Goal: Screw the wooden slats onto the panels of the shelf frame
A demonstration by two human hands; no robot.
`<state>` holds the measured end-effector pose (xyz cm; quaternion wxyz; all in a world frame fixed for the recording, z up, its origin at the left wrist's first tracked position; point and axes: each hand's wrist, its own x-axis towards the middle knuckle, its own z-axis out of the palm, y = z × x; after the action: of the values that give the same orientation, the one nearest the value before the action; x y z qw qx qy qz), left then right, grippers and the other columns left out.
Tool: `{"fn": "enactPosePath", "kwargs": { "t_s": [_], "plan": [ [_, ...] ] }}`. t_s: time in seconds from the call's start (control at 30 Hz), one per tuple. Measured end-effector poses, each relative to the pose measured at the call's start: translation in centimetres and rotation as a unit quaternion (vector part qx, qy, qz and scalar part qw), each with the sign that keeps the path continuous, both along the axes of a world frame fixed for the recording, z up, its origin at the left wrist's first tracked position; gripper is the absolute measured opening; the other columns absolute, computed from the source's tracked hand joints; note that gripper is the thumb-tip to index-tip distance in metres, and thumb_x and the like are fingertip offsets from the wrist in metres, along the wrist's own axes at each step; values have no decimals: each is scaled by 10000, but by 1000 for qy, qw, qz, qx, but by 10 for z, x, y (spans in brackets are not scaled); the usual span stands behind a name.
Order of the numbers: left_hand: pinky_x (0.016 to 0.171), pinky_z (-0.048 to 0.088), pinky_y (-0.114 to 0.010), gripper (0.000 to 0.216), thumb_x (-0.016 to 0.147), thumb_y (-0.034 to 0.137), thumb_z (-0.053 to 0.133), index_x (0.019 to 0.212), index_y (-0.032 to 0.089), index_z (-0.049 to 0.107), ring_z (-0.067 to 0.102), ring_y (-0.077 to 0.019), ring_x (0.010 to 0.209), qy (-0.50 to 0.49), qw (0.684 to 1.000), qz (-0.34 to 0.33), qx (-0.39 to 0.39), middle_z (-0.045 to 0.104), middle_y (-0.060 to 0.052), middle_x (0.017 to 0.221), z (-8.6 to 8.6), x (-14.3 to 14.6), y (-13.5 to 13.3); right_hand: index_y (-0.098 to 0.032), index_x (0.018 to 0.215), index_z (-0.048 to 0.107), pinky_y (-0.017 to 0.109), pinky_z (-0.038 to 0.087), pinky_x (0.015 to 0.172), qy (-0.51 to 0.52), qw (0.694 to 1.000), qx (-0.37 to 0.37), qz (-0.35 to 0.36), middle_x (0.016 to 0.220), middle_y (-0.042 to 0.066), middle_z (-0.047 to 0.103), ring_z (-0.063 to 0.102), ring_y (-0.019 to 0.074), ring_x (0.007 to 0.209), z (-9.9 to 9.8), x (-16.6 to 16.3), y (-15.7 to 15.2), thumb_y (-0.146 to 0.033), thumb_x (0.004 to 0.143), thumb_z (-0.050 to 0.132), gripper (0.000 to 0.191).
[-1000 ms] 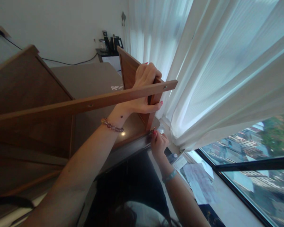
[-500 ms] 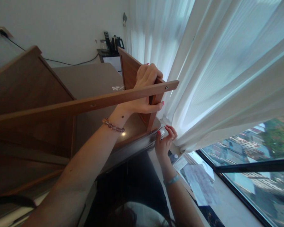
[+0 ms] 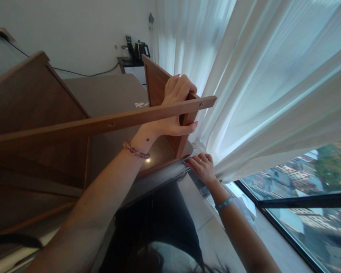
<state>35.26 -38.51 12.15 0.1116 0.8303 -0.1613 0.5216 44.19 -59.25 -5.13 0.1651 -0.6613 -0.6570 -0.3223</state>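
Observation:
My left hand (image 3: 174, 94) reaches under a long wooden rail (image 3: 142, 115) and grips the top of an upright wooden panel (image 3: 159, 81). Its fingers curl over the panel's edge, while the thumb presses on the post. A metal-lined hole shows near the rail's right end. Lower right, my right hand (image 3: 201, 167) is closed at the table's edge, below the foot of that panel. A thin, bent metal rod like a hex key (image 3: 183, 160) sticks out by its fingertips; the rest of it is hidden.
Another wooden panel (image 3: 36, 94) stands on the left of the table (image 3: 110, 85). A black kettle (image 3: 142, 49) stands on a small cabinet at the back. White curtains (image 3: 244, 94) hang on the right beside a window (image 3: 315, 189). Papers (image 3: 244, 208) lie on the sill.
My right hand has turned over from fingers raised to knuckles up, and its forearm has swung right. My left hand keeps its grip on the panel.

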Motion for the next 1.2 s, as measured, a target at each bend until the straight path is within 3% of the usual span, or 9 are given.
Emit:
{"fn": "enactPosePath", "kwargs": {
  "t_s": [0.2,0.3,0.37,0.53,0.6,0.7,0.93,1.07,1.2],
  "plan": [
    [820,369,-520,430,670,550,567,920,262,367,450,-309,900,23,1000,11,-13,476,-90,936,1,-3,-2,-201,648,526,286,300,645,169,985,-31,-5,618,4,556,468,134,624,-12,-30,2,-303,1001,419,384],
    [812,368,-540,420,683,560,558,920,266,373,457,-314,884,15,1000,0,-18,482,-92,919,2,-3,-3,-210,648,534,276,334,622,338,940,-35,-19,615,8,562,500,135,600,-15,-52,5,-370,1010,353,435],
    [815,371,-556,419,678,562,563,920,270,383,461,-318,884,13,1000,-1,-19,489,-96,922,1,-2,-3,-213,663,556,267,350,592,485,874,-16,-28,595,6,562,516,136,579,-13,-68,9,-458,1003,328,478],
    [806,389,-581,394,677,543,575,905,273,399,466,-314,872,12,1000,-5,-13,499,-97,911,2,-1,-2,-195,759,595,240,275,449,792,608,-22,40,520,-28,505,386,105,441,-2,-90,21,-665,928,324,568],
    [802,386,-578,403,677,545,576,906,269,391,464,-313,869,7,1000,-7,-12,499,-98,908,2,-1,-2,-198,758,568,231,251,434,817,574,-23,49,491,-51,465,347,94,422,-1,-91,23,-675,910,366,540],
    [815,381,-567,411,683,542,576,912,263,379,464,-309,872,11,1000,-4,-11,496,-96,909,1,-1,-2,-214,847,522,229,302,461,766,642,44,-6,532,-62,516,440,108,454,-3,-90,22,-652,889,458,444],
    [829,379,-559,414,675,536,571,918,263,377,475,-307,878,17,1000,6,-18,507,-91,921,0,-1,-2,-218,986,607,294,356,631,300,942,69,-131,703,20,664,593,176,668,-15,-63,16,-523,936,512,323],
    [822,382,-536,432,649,534,582,907,264,365,469,-308,889,14,1000,14,-19,497,-85,920,-1,1,-1,-227,811,614,315,312,613,160,982,67,-72,656,29,639,554,172,652,-13,-41,22,-462,981,443,337],
    [819,380,-519,441,632,542,583,897,265,364,458,-307,889,15,999,31,-15,491,-81,915,-1,2,0,-222,633,509,305,290,577,272,956,75,-82,544,7,528,486,144,556,-9,-44,30,-472,989,388,452]
  ]
}}
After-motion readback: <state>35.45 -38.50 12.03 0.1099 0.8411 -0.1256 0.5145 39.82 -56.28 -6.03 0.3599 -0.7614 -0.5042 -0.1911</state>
